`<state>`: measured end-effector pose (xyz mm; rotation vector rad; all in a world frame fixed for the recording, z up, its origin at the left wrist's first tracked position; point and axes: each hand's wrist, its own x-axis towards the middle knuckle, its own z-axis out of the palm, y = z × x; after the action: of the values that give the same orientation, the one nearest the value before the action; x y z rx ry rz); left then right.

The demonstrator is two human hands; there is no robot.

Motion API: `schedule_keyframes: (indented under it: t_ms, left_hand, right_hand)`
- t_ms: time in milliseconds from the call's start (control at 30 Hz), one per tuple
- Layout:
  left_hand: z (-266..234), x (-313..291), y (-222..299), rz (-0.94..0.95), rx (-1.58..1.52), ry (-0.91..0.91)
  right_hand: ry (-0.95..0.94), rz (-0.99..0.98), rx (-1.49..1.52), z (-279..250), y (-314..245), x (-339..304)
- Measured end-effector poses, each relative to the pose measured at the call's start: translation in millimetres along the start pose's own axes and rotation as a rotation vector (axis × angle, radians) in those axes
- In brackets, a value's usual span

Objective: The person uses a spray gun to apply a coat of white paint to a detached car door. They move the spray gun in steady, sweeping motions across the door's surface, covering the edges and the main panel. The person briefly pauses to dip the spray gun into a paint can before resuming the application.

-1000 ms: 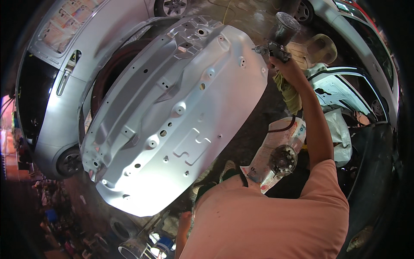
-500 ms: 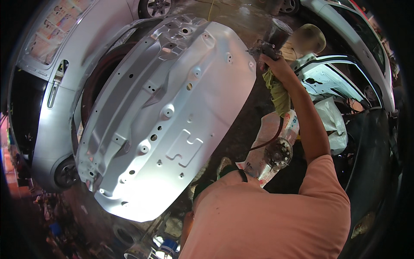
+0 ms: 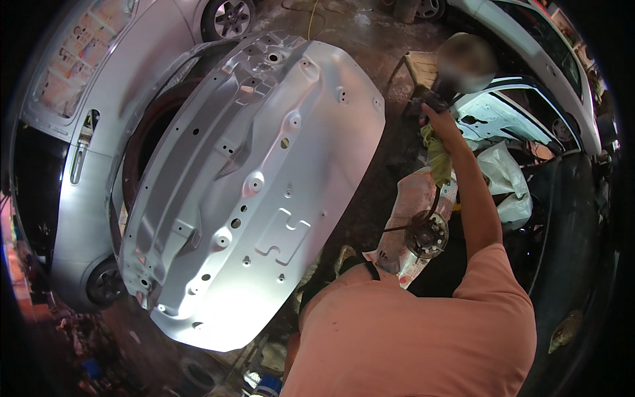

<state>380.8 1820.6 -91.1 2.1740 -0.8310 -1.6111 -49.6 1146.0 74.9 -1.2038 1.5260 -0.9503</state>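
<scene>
My right hand point(image 3: 436, 119) is closed around a dark spray gun point(image 3: 431, 100), off the right side of a large silver car body panel point(image 3: 317, 165). The gun's cup is hard to make out against a blurred round thing behind it. A yellow-green cloth point(image 3: 438, 159) hangs below my hand, and a dark hose point(image 3: 434, 200) runs down from it. The panel has holes, ribs and stamped shapes; its lower end shines brightly, and my hand is apart from it. My left hand is hidden; only a bit of that arm shows beside my shirt.
A silver car body point(image 3: 79, 192) stands along the left. On the right are a white door frame point(image 3: 493, 119), clear plastic sheeting point(image 3: 506, 182) and a dark panel point(image 3: 569, 231). A wheel hub point(image 3: 428, 237) sits by printed paper point(image 3: 400, 218). A yellow hose point(image 3: 311, 23) lies on the far floor.
My right hand and the spray gun have moved right and a little nearer, farther from the silver panel. The cloth and hose have swung along. The view has shifted slightly.
</scene>
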Motion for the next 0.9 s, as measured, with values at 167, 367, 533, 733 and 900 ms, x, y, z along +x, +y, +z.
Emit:
schedule_keyframes:
  t_ms: [167, 367, 533, 733, 900]
  left_hand:
    - [-3, 1, 5, 0.011, 0.04, -0.003]
    - [5, 12, 1, 0.042, 0.111, -0.005]
    - [17, 39, -1, 0.202, 0.28, 0.056]
    - [15, 11, 156, -0.04, -0.306, -0.002]
    - [20, 3, 109, -0.079, -0.212, 0.038]
  right_hand:
    - [-0.098, -0.259, -0.063, 45, -62, 5]
    - [-0.301, -0.392, -0.216, 56, -128, 22]
    - [-0.282, -0.289, -0.318, 49, -145, 57]
    - [-0.197, -0.31, -0.341, 42, -128, 141]
    - [-0.187, -0.405, -0.396, 69, -126, 197]
